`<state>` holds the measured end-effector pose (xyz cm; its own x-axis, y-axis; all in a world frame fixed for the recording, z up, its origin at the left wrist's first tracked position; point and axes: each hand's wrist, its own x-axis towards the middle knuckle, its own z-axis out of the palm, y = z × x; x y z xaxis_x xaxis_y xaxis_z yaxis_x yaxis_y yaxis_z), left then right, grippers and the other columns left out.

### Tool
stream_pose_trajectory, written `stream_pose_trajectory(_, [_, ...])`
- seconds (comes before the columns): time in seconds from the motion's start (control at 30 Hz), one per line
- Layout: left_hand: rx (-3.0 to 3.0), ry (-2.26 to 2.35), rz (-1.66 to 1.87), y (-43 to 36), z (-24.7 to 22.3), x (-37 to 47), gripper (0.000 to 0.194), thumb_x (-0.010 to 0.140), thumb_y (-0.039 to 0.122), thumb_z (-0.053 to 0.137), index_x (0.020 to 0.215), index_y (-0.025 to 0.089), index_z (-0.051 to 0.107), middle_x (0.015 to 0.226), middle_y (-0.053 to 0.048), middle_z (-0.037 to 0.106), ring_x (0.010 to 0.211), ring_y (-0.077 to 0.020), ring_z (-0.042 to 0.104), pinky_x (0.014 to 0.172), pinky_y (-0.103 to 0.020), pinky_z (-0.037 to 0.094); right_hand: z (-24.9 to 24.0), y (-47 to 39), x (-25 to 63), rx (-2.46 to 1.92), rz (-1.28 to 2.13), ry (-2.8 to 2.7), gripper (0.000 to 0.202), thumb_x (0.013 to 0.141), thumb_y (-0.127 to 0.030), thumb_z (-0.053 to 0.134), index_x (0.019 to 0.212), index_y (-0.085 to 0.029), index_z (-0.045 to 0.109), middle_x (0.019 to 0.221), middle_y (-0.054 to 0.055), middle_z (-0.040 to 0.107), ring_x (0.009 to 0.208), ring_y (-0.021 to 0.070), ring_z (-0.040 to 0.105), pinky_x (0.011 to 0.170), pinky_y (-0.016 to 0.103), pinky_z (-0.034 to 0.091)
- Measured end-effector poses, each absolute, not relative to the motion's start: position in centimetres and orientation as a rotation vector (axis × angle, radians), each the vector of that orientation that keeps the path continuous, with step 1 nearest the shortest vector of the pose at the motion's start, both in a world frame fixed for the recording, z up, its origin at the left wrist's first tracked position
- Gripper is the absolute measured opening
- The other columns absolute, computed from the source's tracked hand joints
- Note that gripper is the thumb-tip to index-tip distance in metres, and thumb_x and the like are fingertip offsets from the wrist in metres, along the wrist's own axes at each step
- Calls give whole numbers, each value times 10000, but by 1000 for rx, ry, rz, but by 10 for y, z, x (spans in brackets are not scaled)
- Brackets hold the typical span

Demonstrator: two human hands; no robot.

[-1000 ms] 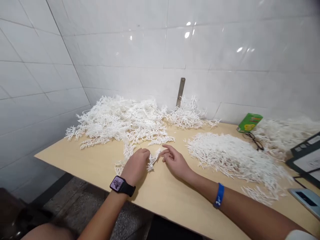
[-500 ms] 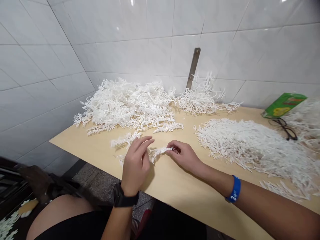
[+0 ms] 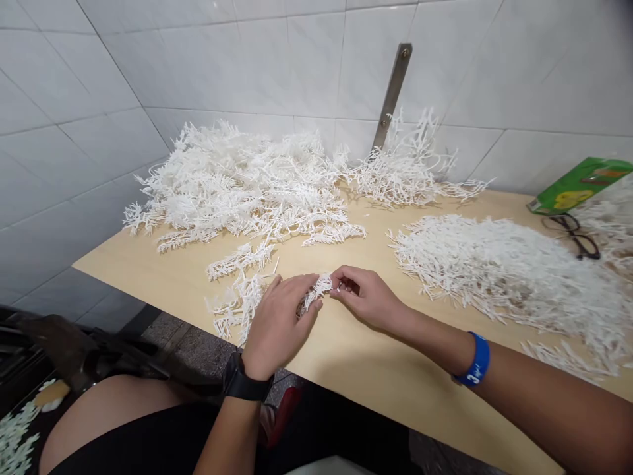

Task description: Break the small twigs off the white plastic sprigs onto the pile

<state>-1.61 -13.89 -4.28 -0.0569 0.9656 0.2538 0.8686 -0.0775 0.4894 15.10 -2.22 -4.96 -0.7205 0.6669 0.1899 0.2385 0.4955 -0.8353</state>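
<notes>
A white branching plastic sprig [image 3: 320,288] lies between my two hands, low over the tabletop. Its left part is enclosed by the curled fingers and thumb of my left hand [image 3: 283,321]. At the sprig's right end, the fingertips of my right hand [image 3: 366,295] are pinched together on it. Beside my left hand lie more loose white sprigs [image 3: 240,300], and a short one [image 3: 237,260] rests just behind them. My palms hide part of what I hold.
A big heap of white sprigs [image 3: 237,185] stands against the tiled wall, with a smaller pile [image 3: 395,175] by a metal bracket [image 3: 393,92]. On the right are a mound of short white pieces [image 3: 504,277], a green box [image 3: 578,186] and black-framed glasses [image 3: 576,237]. The wooden tabletop [image 3: 356,369] ends near my lap.
My left hand has closed its fingers around the sprig; before, its fingers were raised and apart. My right hand keeps its pinch in nearly the same place. The view has tipped down slightly.
</notes>
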Motion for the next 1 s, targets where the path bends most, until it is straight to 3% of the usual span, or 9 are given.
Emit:
stream_pose_trajectory(0.17, [1956,2028,851,-140,-37,-17,269,939,342,532,1164,225,620,1160,-51,690,1093,-228,613,1046,-449,426,-50,-24,151,-693,1211,-2132,71,818,-244,656,764,-210,626,847,24,635,751,156,573,674,288,439])
stream_pose_trajectory(0.33, [2119,1939,879,-141,-38,-14,511,862,419,654,1327,257,518,1397,-79,552,1269,-273,505,1094,-474,368,-49,-35,149,-710,1427,-1963,147,796,-322,684,710,-209,643,780,31,642,724,166,593,654,300,474])
stream_pose_trajectory(0.43, [2153,1867,880,-141,-38,-13,289,914,359,596,1185,258,602,1263,-46,649,1154,-224,588,1132,-467,316,-49,-38,148,-748,1568,-1907,172,796,-352,676,730,-199,632,680,7,620,617,140,561,580,278,453])
stream_pose_trajectory(0.5, [2131,1854,868,-142,-38,-12,161,953,296,531,1056,241,641,1084,-24,712,1013,-193,636,1084,-439,365,-49,-38,147,-758,1603,-1886,190,803,-367,666,738,-194,624,638,-2,600,574,129,540,546,268,436])
stream_pose_trajectory(0.63, [2073,1850,922,-145,-40,-13,168,969,273,489,1026,221,639,1025,-40,710,974,-201,631,907,-373,466,-47,-36,148,-747,1593,-1920,205,826,-379,634,734,-198,613,621,-6,575,574,127,519,538,261,416])
stream_pose_trajectory(0.8, [2039,1790,1089,-150,-41,-13,202,976,193,451,1097,225,609,1233,-44,653,1129,-187,597,946,-325,457,-45,-38,148,-700,1572,-1996,215,861,-387,592,765,-195,596,649,-7,571,593,126,512,557,258,398])
stream_pose_trajectory(1.0, [2079,1770,1021,-153,-40,-13,256,947,120,407,1109,215,581,1030,-49,687,953,-194,612,843,-334,457,-43,-40,149,-706,1510,-2068,244,902,-403,539,766,-201,554,637,-13,560,603,130,509,571,254,395])
